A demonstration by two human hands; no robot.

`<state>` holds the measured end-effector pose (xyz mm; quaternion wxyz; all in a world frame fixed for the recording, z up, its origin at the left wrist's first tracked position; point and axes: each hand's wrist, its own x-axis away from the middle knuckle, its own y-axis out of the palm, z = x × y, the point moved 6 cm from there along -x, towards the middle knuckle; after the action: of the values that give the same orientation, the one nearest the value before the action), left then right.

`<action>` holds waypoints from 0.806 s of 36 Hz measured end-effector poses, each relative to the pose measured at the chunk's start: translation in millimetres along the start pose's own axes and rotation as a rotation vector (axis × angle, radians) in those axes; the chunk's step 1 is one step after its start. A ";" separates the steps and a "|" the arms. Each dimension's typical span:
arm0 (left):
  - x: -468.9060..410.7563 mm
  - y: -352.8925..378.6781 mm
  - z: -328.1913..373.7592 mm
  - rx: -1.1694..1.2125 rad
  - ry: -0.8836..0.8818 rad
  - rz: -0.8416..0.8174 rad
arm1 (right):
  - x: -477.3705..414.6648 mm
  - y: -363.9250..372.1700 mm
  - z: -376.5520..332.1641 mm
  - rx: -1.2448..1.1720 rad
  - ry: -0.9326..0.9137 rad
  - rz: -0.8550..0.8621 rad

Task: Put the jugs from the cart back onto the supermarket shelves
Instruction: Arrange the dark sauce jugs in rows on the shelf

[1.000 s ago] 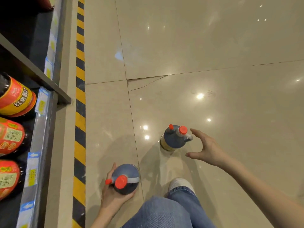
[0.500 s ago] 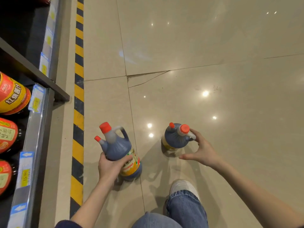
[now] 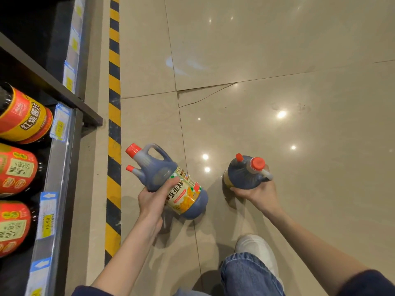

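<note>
Two dark blue jugs with orange-red caps are in the head view. My left hand (image 3: 152,201) grips the left jug (image 3: 168,180) by its body; the jug is tilted, caps pointing toward the shelf, its base near the floor. The right jug (image 3: 245,175) stands upright on the tiled floor, and my right hand (image 3: 259,192) wraps around its near side below the handle. The supermarket shelf (image 3: 62,150) runs along the left edge, holding dark bottles with red and yellow labels (image 3: 23,116).
A yellow and black hazard stripe (image 3: 114,129) runs along the floor beside the shelf base. Price tags (image 3: 48,214) line the shelf rail. My jeans-clad knee (image 3: 248,274) and white shoe (image 3: 254,246) sit at the bottom. A cracked tile (image 3: 203,96) lies ahead. No cart is in view.
My left hand lifted and tipped the left jug from upright on the floor toward the shelf. My right hand moved from open beside the right jug to closed around it.
</note>
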<state>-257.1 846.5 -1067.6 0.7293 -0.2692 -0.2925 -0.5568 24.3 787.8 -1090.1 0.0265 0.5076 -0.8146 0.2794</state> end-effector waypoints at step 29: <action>74.7 -33.4 91.1 -0.102 0.066 0.041 | 49.5 -0.9 -93.9 -0.560 0.513 -0.030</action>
<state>-285.4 855.2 -948.9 0.7353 -0.2934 -0.2338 -0.5644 -21.5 792.6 -994.4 0.3714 0.4061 -0.8188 0.1635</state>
